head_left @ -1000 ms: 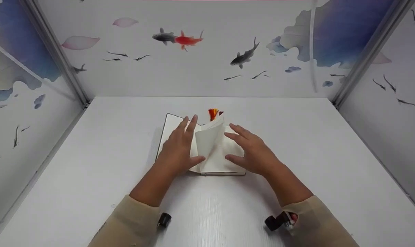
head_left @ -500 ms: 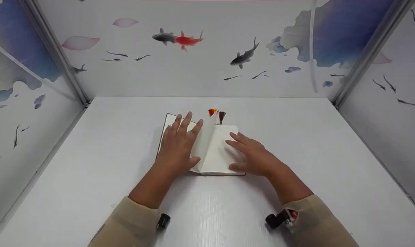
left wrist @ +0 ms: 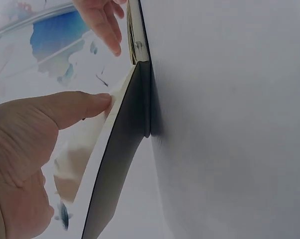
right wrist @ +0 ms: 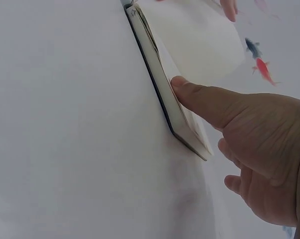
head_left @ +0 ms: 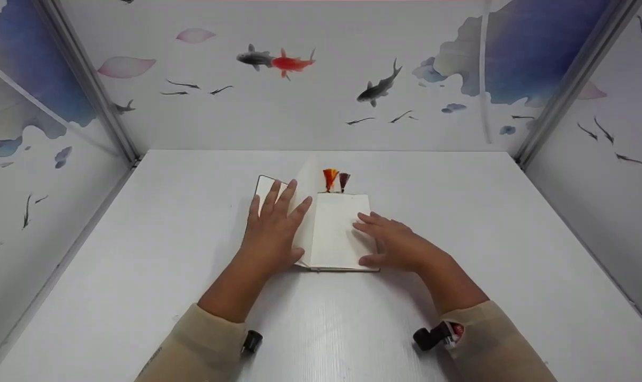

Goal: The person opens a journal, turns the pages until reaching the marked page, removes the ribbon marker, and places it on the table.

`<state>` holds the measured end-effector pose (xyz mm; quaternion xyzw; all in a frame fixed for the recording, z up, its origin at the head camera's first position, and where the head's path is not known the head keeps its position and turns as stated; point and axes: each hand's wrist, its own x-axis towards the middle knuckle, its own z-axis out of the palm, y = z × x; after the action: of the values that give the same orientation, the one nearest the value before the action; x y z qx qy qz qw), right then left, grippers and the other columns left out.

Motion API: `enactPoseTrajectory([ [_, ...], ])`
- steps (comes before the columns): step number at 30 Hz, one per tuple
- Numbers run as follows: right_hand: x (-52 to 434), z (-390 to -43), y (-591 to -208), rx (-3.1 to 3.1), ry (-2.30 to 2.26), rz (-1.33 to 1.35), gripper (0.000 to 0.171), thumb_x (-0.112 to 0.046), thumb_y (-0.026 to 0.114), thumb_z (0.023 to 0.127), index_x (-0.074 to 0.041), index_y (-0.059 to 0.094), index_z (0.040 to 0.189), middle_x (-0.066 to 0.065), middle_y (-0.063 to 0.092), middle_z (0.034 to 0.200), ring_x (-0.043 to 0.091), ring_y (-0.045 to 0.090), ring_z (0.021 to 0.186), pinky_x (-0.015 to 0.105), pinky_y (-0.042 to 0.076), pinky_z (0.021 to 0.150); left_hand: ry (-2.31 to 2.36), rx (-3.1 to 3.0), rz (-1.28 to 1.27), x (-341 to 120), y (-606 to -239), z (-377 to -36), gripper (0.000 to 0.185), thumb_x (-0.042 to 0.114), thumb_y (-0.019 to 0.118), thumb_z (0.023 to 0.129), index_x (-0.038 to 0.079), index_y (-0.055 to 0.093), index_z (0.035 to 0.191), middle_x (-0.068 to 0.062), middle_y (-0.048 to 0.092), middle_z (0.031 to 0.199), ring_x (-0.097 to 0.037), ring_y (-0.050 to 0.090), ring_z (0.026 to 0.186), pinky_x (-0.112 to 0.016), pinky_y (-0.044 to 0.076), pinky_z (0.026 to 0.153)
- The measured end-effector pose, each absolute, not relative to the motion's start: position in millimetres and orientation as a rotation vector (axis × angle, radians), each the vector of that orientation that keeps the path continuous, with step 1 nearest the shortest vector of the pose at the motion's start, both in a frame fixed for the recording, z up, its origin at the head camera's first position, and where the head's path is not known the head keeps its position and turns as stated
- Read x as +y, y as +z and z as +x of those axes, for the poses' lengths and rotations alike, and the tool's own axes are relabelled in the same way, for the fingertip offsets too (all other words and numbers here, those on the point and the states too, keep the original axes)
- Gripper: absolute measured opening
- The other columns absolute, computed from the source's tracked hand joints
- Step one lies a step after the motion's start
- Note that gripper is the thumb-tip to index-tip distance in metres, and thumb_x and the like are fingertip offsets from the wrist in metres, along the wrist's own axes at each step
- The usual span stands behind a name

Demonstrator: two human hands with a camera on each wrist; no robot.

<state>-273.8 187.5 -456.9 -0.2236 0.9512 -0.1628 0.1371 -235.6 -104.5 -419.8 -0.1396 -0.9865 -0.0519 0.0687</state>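
A dark-covered notebook [head_left: 338, 233] lies spread on the table, its cream pages blank. Its front cover leans up at a slant in the left wrist view, with a dark outer face [left wrist: 125, 129]. My left hand [head_left: 272, 228], fingers straight and spread, rests over the left side, where a raised page [head_left: 308, 172] stands partly behind it. My right hand [head_left: 392, 241] lies at the right edge of the page block, fingers extended; in the right wrist view its thumb [right wrist: 200, 97] is at the block's edge. Two tassels, orange [head_left: 329, 179] and brown [head_left: 344, 181], poke out beyond the top edge.
The white table [head_left: 485, 228] is enclosed by printed panels at the back [head_left: 321, 116] and on both sides. A small black device [head_left: 431, 338] sits at my right sleeve, another [head_left: 252, 342] at the left one.
The loose pages have swung from the middle over to the left, baring the right-hand page and both tassels. My left hand has shifted slightly left; my right hand has drawn slightly back and right.
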Motion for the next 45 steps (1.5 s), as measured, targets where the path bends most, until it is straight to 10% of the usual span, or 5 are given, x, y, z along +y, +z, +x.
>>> enactPoseTrajectory([
  [11,188.8,-269.7,-456.3,2.693,-0.519,-0.707,0.081,-0.038,0.079,0.098,-0.032,0.038,0.168,-0.007,0.024,0.180,0.029,0.016,0.170,0.065,0.020,0.133,-0.136,-3.094,-0.403,-104.7,-423.7,-235.4,0.079,0.042,0.083,0.092,0.026,0.050,0.162,-0.004,0.021,0.181,-0.031,0.007,0.171,-0.070,0.004,0.133],
  [33,187.0,-267.5,-449.0,2.638,-0.537,-0.701,0.055,-0.029,0.078,0.099,-0.030,0.062,0.152,-0.010,0.040,0.173,0.025,0.025,0.168,0.057,0.026,0.134,-0.307,-3.220,-0.486,-110.2,-426.8,-238.2,0.068,0.033,0.076,0.100,0.020,0.050,0.162,-0.011,0.027,0.179,-0.037,0.023,0.167,-0.060,0.031,0.131],
  [45,187.3,-263.6,-444.2,2.648,-0.524,-0.684,0.056,-0.032,0.083,0.095,-0.030,0.066,0.148,-0.012,0.046,0.169,0.023,0.031,0.165,0.054,0.029,0.133,-0.380,-3.362,-0.432,-110.7,-431.9,-240.5,0.070,0.037,0.070,0.103,0.022,0.042,0.166,-0.008,0.025,0.180,-0.034,0.021,0.168,-0.060,0.026,0.133],
])
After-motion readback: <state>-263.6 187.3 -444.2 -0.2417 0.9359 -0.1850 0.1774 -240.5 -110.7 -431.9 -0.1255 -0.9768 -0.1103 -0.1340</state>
